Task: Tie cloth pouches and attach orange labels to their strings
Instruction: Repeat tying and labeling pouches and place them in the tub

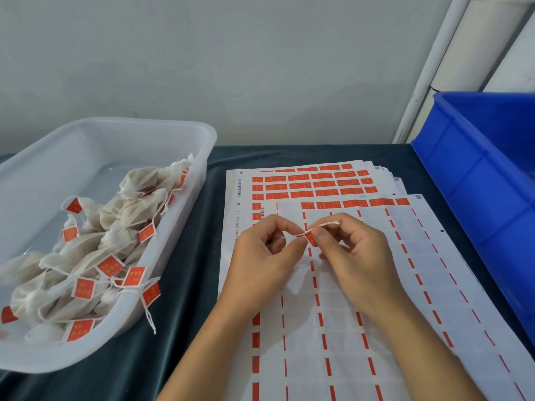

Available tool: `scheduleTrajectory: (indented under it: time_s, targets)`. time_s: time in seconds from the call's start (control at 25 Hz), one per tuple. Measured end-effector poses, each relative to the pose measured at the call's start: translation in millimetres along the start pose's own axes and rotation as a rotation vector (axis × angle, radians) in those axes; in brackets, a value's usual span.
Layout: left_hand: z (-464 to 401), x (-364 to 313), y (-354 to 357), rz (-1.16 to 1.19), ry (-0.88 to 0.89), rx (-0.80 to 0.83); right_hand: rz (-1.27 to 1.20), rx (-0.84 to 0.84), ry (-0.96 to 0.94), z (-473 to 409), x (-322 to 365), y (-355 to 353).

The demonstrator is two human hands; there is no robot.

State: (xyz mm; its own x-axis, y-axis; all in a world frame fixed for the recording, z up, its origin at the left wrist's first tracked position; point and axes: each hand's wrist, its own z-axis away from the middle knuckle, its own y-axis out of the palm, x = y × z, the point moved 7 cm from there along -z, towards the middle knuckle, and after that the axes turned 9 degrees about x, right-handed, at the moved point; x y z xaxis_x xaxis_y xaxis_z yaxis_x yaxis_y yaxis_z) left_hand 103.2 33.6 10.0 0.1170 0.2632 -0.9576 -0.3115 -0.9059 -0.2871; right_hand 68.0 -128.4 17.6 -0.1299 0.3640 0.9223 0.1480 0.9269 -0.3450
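A dark cloth-covered table [185, 285] against a pale wall carries a clear tub [179, 215] on the left, heaped with tied pouches [95, 250] already tagged, and label sheets [347, 314] with many stickers peeled off but some rows remaining, so the job looks well underway. Above the sheets, the left hand [260, 264] pinches a string [324, 225], while the right hand [356, 256] pinches an orange label [311, 239] onto it; the pouch itself cannot be seen.

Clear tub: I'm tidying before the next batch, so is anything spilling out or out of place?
One thing: a labelled string hangs over the clear tub's near right rim onto the dark cloth. The pouches stay inside. Both hands pinch a string with a label over the sheets.
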Motion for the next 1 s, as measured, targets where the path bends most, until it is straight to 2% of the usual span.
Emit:
scheduleTrajectory:
  time_s: [0.36, 1.0]
  targets:
    - [-1.0, -1.6, 1.9, -0.002, -0.002, -0.023, -0.063, 0.045, -0.016, 1.6, 2.0, 2.4]
    - [1.3, -5.2, 3.4, -0.047, 0.039, -0.016, -0.013, 0.021, -0.003, 3.2, 2.3, 1.5]
